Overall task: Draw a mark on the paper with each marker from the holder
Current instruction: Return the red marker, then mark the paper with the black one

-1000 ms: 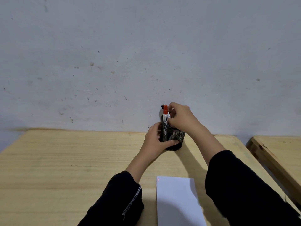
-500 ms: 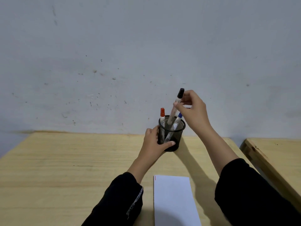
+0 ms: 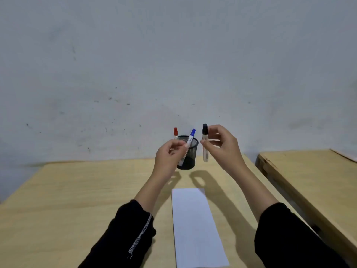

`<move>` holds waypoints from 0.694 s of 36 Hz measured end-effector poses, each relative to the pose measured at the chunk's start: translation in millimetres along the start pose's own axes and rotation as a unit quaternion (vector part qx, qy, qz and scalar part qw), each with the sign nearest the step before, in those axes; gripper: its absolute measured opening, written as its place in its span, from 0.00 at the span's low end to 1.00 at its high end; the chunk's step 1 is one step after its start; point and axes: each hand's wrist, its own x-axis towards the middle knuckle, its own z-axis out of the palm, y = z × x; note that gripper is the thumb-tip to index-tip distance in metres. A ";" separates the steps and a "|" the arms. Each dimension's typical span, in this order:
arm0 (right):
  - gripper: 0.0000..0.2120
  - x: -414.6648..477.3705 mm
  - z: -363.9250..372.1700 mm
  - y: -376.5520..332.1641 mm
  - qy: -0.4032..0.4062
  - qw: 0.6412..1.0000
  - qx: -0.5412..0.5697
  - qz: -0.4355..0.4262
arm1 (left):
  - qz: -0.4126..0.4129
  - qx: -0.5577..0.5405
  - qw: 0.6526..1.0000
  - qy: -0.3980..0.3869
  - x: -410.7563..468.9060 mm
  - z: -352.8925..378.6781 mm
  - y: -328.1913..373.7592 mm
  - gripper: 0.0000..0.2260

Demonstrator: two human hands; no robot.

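A black-capped marker [image 3: 205,144] is pinched upright in the right hand [image 3: 222,146], a blue-capped marker [image 3: 188,146] in the left hand [image 3: 168,159], above a wooden table [image 3: 77,190] and white paper [image 3: 195,225]; barrel print is unreadable.

Open tabletop [image 3: 81,192] left of paper [image 3: 195,225]; clear air above paper. Holder [image 3: 188,153] at far edge against wall [image 3: 135,64], fronted by left hand [image 3: 168,159]. Second table [image 3: 309,176] close on right, narrow gap between.
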 end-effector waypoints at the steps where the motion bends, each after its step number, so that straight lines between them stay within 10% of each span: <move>1: 0.11 -6.8 0.9 0.7 -0.007 1.000 -0.009 0.005 | 0.008 -0.003 1.000 -0.011 -5.8 -0.7 9.2 0.00; 13: 0.11 -34.5 4.1 -16.8 -0.080 0.985 -0.149 -0.044 | 0.072 0.041 0.996 -0.041 -42.0 -8.2 45.9 0.01; 25: 0.07 -36.0 -19.3 -21.7 -0.096 0.995 0.017 0.035 | -0.019 -0.200 0.979 0.010 -54.6 -36.1 38.9 0.04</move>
